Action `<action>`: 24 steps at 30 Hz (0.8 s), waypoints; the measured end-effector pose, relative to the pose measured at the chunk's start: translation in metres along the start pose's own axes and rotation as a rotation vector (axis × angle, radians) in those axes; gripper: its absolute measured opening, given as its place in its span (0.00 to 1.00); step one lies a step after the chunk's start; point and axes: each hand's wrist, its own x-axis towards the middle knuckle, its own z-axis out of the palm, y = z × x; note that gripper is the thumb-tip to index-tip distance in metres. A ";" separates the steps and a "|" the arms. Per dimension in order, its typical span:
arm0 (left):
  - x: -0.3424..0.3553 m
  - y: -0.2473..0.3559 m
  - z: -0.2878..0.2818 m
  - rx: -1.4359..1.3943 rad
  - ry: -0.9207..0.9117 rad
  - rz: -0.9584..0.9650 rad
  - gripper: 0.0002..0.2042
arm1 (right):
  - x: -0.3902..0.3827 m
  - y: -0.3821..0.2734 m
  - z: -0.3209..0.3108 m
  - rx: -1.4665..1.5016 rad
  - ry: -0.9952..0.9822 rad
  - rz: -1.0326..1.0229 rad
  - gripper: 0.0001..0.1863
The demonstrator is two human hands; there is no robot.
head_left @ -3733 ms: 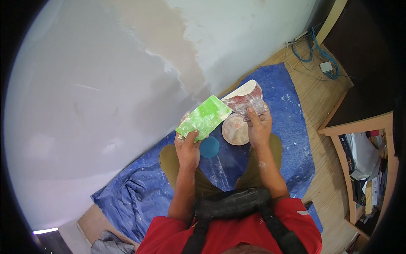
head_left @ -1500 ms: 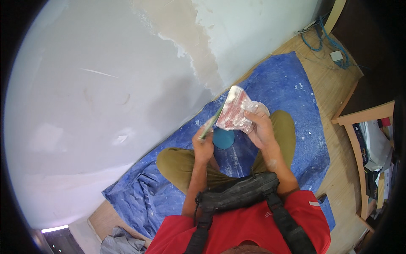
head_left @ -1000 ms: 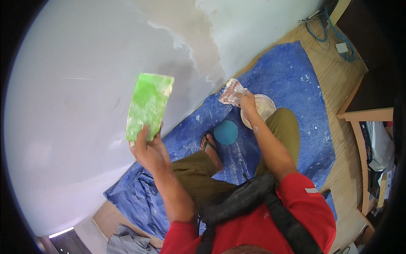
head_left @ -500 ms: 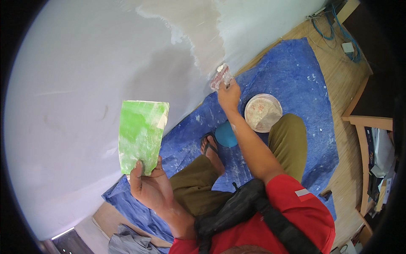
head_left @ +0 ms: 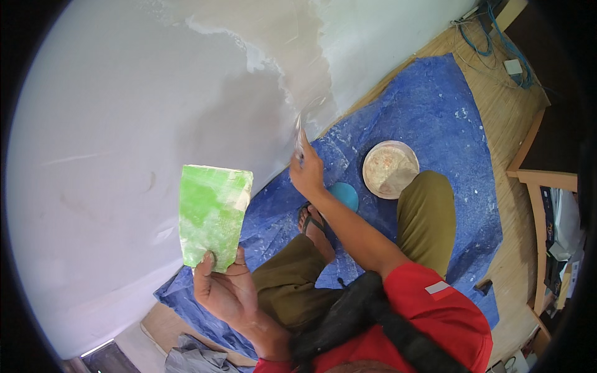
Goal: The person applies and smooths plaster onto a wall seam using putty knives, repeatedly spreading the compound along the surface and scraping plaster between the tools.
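Observation:
My left hand (head_left: 225,287) grips the lower end of a flat green board (head_left: 211,217), smeared with white filler and held up beside the wall. In my right hand (head_left: 307,171) is a putty knife (head_left: 299,127), seen nearly edge-on, its blade at the lower part of the wall (head_left: 124,112). Whether the blade's whole edge touches the wall I cannot tell. A beige, freshly coated patch (head_left: 298,50) with a ragged white border spreads above the knife. Right of my right forearm, a round tub (head_left: 390,169) holds pale filler with pinkish streaks.
A blue tarp (head_left: 435,118) spotted with white covers the wooden floor (head_left: 491,124) along the wall. A round turquoise lid-like thing (head_left: 344,196) lies near my sandalled foot (head_left: 314,222). Cables (head_left: 485,43) lie at the far right, above a wooden shelf unit (head_left: 535,205). Grey cloth (head_left: 198,355) lies lower left.
My right hand has moved left and a little nearer, and the putty knife has turned from showing its face to nearly edge-on against the wall. The green board sits slightly lower in the picture.

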 end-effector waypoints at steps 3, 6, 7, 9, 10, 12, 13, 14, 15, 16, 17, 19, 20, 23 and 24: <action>0.001 -0.007 0.010 0.034 0.013 0.008 0.12 | -0.009 0.045 -0.027 0.181 -0.024 0.159 0.24; 0.002 -0.009 0.010 0.036 0.008 0.040 0.12 | 0.021 0.087 -0.048 0.308 -0.011 0.459 0.17; 0.001 -0.007 0.008 0.040 -0.008 0.034 0.12 | 0.037 0.087 -0.051 0.502 0.044 0.678 0.14; 0.002 -0.004 0.005 0.045 -0.025 0.035 0.12 | 0.062 0.076 -0.049 0.700 0.094 0.895 0.11; 0.002 -0.005 0.005 0.025 -0.010 0.047 0.14 | 0.071 0.073 -0.050 0.684 0.089 0.860 0.11; 0.002 -0.007 0.006 -0.001 0.005 0.058 0.16 | 0.088 0.067 -0.049 0.664 0.082 0.820 0.11; 0.002 -0.008 0.008 0.005 -0.008 0.052 0.14 | 0.098 0.068 -0.049 0.640 0.069 0.754 0.11; 0.002 -0.010 0.010 0.009 -0.022 0.043 0.12 | 0.104 0.069 -0.052 0.613 0.057 0.688 0.12; 0.002 -0.014 0.011 -0.005 -0.025 0.038 0.12 | 0.109 0.070 -0.058 0.603 0.060 0.676 0.12; 0.003 -0.013 0.009 0.005 -0.040 0.035 0.12 | 0.112 0.061 -0.057 0.584 0.041 0.690 0.12; 0.002 -0.010 0.008 0.017 -0.060 0.042 0.12 | 0.116 0.043 -0.056 0.575 0.019 0.701 0.13; 0.002 -0.004 0.006 0.009 -0.069 0.067 0.12 | 0.118 0.006 -0.059 0.617 0.017 0.709 0.13; 0.003 -0.006 0.005 0.001 -0.078 0.070 0.12 | 0.120 -0.007 -0.064 0.645 0.031 0.726 0.13; 0.007 -0.009 0.004 0.009 -0.082 0.083 0.11 | 0.129 -0.034 -0.075 0.653 0.033 0.636 0.13; 0.008 -0.009 0.004 -0.003 -0.088 0.087 0.11 | 0.132 -0.044 -0.079 0.651 0.032 0.622 0.13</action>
